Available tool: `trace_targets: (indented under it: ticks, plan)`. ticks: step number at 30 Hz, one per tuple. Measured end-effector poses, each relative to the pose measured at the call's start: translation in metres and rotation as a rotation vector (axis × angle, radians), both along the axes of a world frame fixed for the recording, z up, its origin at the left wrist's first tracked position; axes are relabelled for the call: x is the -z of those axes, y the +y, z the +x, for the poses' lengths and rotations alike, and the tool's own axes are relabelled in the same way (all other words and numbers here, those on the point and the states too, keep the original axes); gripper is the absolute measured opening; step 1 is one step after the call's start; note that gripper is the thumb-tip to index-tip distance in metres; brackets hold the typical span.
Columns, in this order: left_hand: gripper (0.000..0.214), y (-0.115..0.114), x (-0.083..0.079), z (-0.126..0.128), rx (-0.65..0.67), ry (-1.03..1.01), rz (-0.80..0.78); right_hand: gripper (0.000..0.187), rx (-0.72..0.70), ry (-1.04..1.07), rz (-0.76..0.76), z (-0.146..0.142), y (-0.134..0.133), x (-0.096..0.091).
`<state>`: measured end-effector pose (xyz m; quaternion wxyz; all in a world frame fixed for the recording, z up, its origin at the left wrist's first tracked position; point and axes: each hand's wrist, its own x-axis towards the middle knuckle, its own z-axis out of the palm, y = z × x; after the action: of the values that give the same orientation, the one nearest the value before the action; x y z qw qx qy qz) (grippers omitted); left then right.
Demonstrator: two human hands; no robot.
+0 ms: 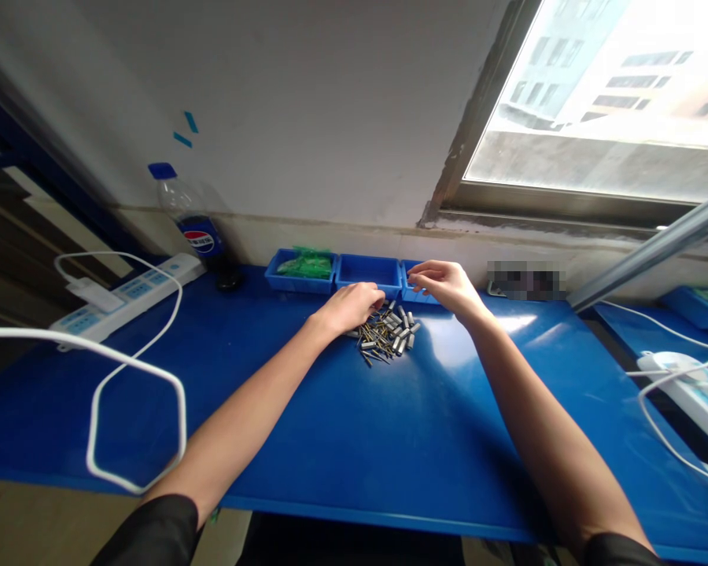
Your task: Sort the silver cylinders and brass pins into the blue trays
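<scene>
brassy pins (378, 333) and silver cylinders (411, 341) are heaped just in front of the middle blue bin (369, 266). left hand (357, 303) is curled over them, right hand (442, 284) half-curled right of that bin; can't tell if either's gripping anything. probably light, stiff, slippery: pinch mid-length.

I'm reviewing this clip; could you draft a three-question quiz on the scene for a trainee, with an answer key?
1. Multiple choice: which of the three blue bins in the row holds green plastic packaging? A) left B) middle C) right
2. True or false: the left hand is nearer to the pile of small metal parts than the right hand is.
3. Fill in: the Pepsi bottle by the wall has a ____ cap.

Key: 1. A; 2. true; 3. blue.
</scene>
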<state>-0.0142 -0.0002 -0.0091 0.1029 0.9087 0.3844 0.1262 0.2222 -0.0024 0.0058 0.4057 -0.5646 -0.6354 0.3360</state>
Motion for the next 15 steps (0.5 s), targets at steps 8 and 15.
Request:
trace_targets:
  ticks: [8, 15]
  plan:
    - [0.005, 0.001, -0.013, 0.000, -0.002, -0.559, -0.159, 0.027, -0.168, -0.025, -0.090, 0.000, -0.005, -0.005]
    - [0.019, 0.002, -0.013, 0.004, -0.034, -0.775, -0.401, 0.040, -0.355, 0.251, -0.293, -0.006, -0.014, -0.012]
